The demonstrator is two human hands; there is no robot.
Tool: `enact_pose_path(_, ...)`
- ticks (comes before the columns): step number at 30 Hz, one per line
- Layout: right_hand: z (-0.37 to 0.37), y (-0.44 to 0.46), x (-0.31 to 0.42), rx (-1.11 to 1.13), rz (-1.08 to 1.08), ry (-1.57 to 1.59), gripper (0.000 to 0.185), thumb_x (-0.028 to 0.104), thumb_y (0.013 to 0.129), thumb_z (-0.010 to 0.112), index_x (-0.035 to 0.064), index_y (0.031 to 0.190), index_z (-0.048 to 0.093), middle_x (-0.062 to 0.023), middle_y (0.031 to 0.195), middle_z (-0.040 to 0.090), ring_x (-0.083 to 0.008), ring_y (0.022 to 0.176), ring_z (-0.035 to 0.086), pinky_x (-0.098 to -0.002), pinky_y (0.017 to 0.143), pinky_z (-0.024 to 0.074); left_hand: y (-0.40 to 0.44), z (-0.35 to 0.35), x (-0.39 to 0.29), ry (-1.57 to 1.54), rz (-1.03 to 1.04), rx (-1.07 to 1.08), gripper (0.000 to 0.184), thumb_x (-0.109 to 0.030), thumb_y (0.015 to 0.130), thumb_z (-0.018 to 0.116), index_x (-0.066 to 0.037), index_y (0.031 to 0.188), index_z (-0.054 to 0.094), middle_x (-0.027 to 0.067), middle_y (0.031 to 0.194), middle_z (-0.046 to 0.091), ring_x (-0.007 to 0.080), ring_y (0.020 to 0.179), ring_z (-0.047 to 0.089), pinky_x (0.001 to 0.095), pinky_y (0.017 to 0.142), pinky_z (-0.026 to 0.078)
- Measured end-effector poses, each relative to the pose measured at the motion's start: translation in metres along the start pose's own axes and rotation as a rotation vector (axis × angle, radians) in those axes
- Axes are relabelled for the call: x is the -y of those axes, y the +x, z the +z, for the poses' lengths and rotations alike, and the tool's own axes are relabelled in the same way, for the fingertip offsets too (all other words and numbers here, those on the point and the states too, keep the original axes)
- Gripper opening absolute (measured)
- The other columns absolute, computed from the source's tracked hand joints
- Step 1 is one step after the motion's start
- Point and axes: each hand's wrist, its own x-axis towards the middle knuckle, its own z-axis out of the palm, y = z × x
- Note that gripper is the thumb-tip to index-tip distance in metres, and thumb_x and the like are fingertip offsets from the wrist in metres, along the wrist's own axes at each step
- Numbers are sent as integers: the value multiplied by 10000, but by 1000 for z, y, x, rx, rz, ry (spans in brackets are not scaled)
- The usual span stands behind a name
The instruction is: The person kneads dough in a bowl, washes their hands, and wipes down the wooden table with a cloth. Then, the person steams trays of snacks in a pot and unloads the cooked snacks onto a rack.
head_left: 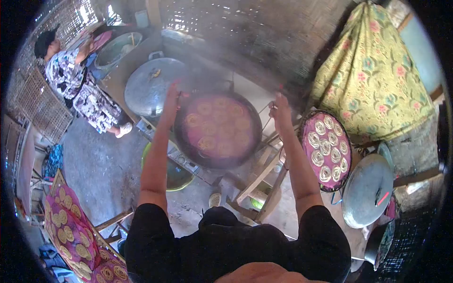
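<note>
The left hand (173, 96), at ten o'clock of the dark round pan (218, 164), and the half-curled right hand (281, 113), at two, are blurry; whether either grips anything, I cannot tell. Between them, in the pan, pale coils (212, 128) lie on pink cloth (194, 133), hazy under steam. A coil-laden tray (309, 162) sits at three.

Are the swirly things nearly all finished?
Not all, I think. The lower-left swirls may be done: they lie spread on pink cloth, away from the steam. The steaming pan of swirls seems to be in progress, between the left hand and right hand. The right-hand swirls may be left to do, but I can't tell if they're cooked.
</note>
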Motion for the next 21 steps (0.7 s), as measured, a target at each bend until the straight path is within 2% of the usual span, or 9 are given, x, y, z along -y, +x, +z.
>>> enact_pose_path(1,4,-9,20,32,-116,48,355,398,965,461,105,1162,495,-4,842,515,-69,638,453,-215,484,334,-1,0,-14,30,70,7,494,-497,983,297,-232,1394,367,10,888,616,22,513,332,169,467,291)
enact_pose_path(4,-8,-36,91,59,-154,52,420,446,940,498,88,1159,494,0,732,475,-74,566,400,-216,475,313,-21,12,-84,134,222,51,513,-475,987,332,-176,1402,365,14,942,631,18,549,355,170,502,311)
enact_pose_path(6,-28,-63,144,103,-212,74,442,464,948,463,86,1175,495,12,686,462,-77,554,394,-225,472,310,-62,37,-157,151,356,109,559,-508,986,299,-132,1392,373,-27,889,584,19,585,328,160,518,271)
enact_pose_path(8,-51,-105,206,108,-243,21,463,473,954,441,82,1197,489,0,698,471,-78,553,394,-234,474,315,-93,63,-217,17,371,135,574,-506,980,330,-118,1401,364,1,921,600,22,625,344,172,551,289)
enact_pose_path(12,-97,-177,304,-172,-421,7,546,435,978,416,15,1327,411,-23,687,465,-97,544,363,-241,527,310,-126,86,-309,81,506,377,625,-488,970,356,-59,1423,324,91,1138,602,41,647,369,191,608,316)
enact_pose_path(14,-151,-208,348,133,-512,-27,471,471,960,419,56,1184,428,-63,704,578,-161,555,543,-278,564,480,-159,123,-348,76,615,305,625,-458,971,372,-16,1411,326,133,1223,557,64,674,389,195,651,338)
enact_pose_path(15,-164,-237,366,67,-593,-140,373,398,987,372,59,1127,440,-65,688,564,-152,550,519,-279,558,464,-140,102,-358,180,640,413,578,-390,976,396,-24,1417,318,137,1279,521,78,751,430,199,677,357)
enact_pose_path(17,-192,-292,396,36,-587,-122,367,394,984,374,59,1115,442,-59,688,547,-143,542,488,-270,543,432,-141,115,-363,267,673,546,540,-322,981,421,-33,1422,310,140,1334,485,92,829,470,203,703,376)
enact_pose_path(21,-251,-396,434,-3,-545,-165,466,496,958,369,58,1101,446,-28,685,458,-112,527,359,-242,509,328,-240,214,-360,-66,594,487,578,-318,976,425,-48,1454,245,166,1437,355,150,996,473,229,740,380)
